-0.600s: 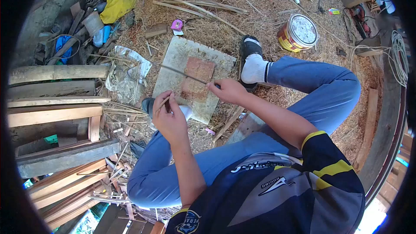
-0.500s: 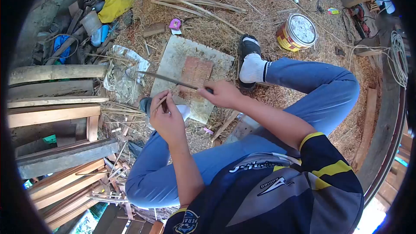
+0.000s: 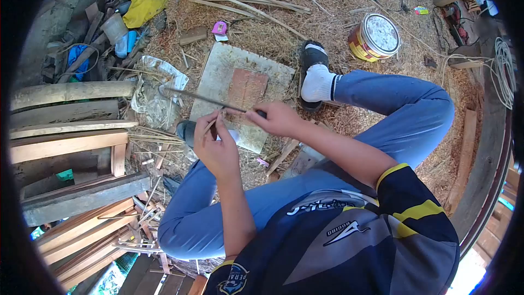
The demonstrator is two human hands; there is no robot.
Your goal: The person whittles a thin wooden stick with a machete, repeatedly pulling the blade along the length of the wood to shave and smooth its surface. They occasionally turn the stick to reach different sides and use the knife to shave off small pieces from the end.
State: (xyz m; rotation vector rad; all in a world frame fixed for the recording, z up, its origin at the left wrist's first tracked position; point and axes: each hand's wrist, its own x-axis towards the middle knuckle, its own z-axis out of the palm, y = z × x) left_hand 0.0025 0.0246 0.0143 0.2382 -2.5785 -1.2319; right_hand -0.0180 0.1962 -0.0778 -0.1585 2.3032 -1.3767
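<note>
Blade slip: the long dark blade [image 3: 196,98] runs close by your left fingertips [image 3: 220,120]; a skid off the thin stick [image 3: 209,125] could nick you, the likely cause being such a small piece with little room to pinch.
Stick twist: a pinch alone may let it roll or drop if the blade catches.
Foot below: your left sandal [image 3: 186,130] sits under that side; a dropped blade could land there.
Left hand: your left hand [image 3: 217,153] pinches the stick between thumb and fingers.
Right hand: your right hand [image 3: 277,120] is wrapped around the blade's handle end.
Stick position: in the left fingers, left of the right hand, on your side of the blade; contact with the edge, can't tell.
Blade position: out from the right fist, passing beyond the left fingertips, tip leftward.
Underneath: pale board [image 3: 218,71] with reddish panel [image 3: 248,82] on it, below both hands.
</note>
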